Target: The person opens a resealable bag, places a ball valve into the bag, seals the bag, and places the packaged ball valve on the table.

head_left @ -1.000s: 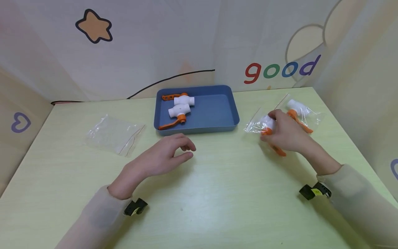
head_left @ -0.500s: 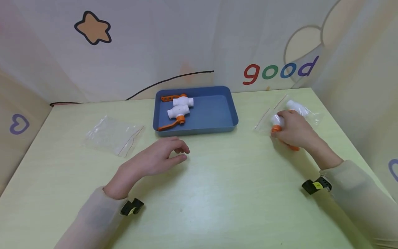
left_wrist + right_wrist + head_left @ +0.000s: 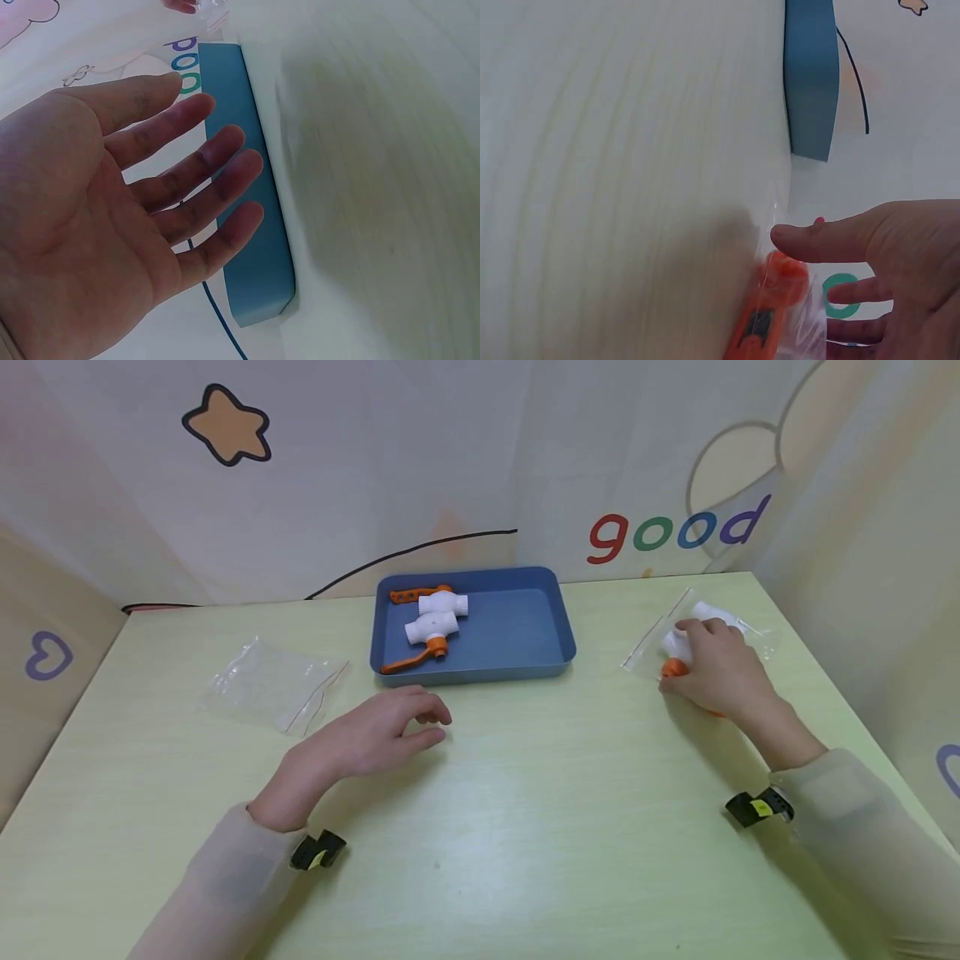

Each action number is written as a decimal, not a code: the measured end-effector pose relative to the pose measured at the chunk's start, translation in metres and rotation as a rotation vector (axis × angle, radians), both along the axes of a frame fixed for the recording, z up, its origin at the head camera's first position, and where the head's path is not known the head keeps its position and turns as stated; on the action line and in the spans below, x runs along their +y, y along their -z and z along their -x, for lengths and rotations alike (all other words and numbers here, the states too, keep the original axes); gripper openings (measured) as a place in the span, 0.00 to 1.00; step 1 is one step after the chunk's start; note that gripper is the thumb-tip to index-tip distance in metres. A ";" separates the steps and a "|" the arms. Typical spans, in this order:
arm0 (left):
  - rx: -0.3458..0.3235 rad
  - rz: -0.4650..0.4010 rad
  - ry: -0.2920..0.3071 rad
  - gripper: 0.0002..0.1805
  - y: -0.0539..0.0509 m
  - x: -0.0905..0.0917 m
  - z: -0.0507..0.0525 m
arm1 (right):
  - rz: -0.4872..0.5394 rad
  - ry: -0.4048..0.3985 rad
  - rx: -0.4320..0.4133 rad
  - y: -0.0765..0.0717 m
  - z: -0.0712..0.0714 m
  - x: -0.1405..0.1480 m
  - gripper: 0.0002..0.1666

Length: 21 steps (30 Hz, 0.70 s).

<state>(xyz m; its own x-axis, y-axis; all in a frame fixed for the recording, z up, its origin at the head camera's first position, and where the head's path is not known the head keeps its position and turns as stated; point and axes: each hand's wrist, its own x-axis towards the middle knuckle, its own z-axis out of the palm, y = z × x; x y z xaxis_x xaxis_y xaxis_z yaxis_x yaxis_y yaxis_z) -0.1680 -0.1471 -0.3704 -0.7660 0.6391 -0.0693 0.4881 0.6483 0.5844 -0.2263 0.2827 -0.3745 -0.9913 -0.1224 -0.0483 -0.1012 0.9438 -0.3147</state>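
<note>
At the right of the table, my right hand (image 3: 723, 675) is over a clear zip bag holding a white ball valve with an orange lever (image 3: 757, 337). Its thumb and fingers are around the bagged valve, gripping it; the hand hides part of the lever. Just behind, a second bagged white valve (image 3: 720, 614) lies partly covered. My left hand (image 3: 375, 731) hovers over the table in front of the tray, fingers loosely bent, nothing in the palm, as the left wrist view shows. Two unbagged white valves with orange levers (image 3: 431, 628) lie in the tray's left half.
The shallow blue tray (image 3: 517, 627) stands at the back middle, against the printed curtain (image 3: 450, 460). A flat clear zip bag (image 3: 270, 685) lies on the table's left. Another curtain side (image 3: 862, 577) borders the table's right edge.
My right hand has moved right with the bagged valve, bringing it up against the other bagged valve. My left hand has drifted slightly left.
</note>
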 end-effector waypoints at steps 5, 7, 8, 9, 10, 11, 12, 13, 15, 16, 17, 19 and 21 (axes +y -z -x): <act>0.005 -0.019 -0.008 0.12 -0.001 -0.004 0.002 | 0.006 -0.030 0.048 -0.005 -0.006 -0.011 0.46; 0.009 -0.032 -0.012 0.12 -0.003 -0.007 0.002 | 0.022 -0.062 0.076 -0.009 -0.010 -0.015 0.41; 0.012 -0.039 -0.016 0.12 -0.003 -0.009 0.003 | 0.034 -0.080 0.092 -0.011 -0.011 -0.018 0.38; 0.017 -0.045 -0.023 0.12 -0.004 -0.010 0.003 | 0.047 -0.098 0.107 -0.012 -0.013 -0.020 0.35; 0.024 -0.049 -0.029 0.12 -0.005 -0.012 0.003 | 0.063 -0.115 0.121 -0.014 -0.015 -0.023 0.32; 0.026 -0.056 -0.040 0.13 -0.006 -0.014 0.003 | 0.079 -0.135 0.136 -0.016 -0.017 -0.026 0.29; 0.025 -0.063 -0.052 0.13 -0.007 -0.017 0.003 | 0.092 -0.157 0.149 -0.018 -0.019 -0.028 0.27; 0.027 -0.067 -0.065 0.13 -0.007 -0.019 0.004 | 0.100 -0.174 0.155 -0.019 -0.021 -0.031 0.25; 0.030 -0.072 -0.091 0.13 -0.009 -0.023 0.004 | 0.102 -0.200 0.153 -0.020 -0.025 -0.036 0.22; 0.031 -0.073 -0.103 0.13 -0.010 -0.026 0.004 | 0.101 -0.214 0.148 -0.021 -0.027 -0.039 0.22; 0.030 -0.074 -0.115 0.13 -0.011 -0.028 0.004 | 0.098 -0.230 0.140 -0.021 -0.029 -0.041 0.21; 0.040 -0.064 -0.136 0.13 -0.013 -0.032 0.004 | 0.090 -0.254 0.116 -0.022 -0.033 -0.046 0.21; 0.048 -0.052 -0.160 0.14 -0.015 -0.037 0.005 | 0.095 -0.280 0.095 -0.022 -0.036 -0.050 0.20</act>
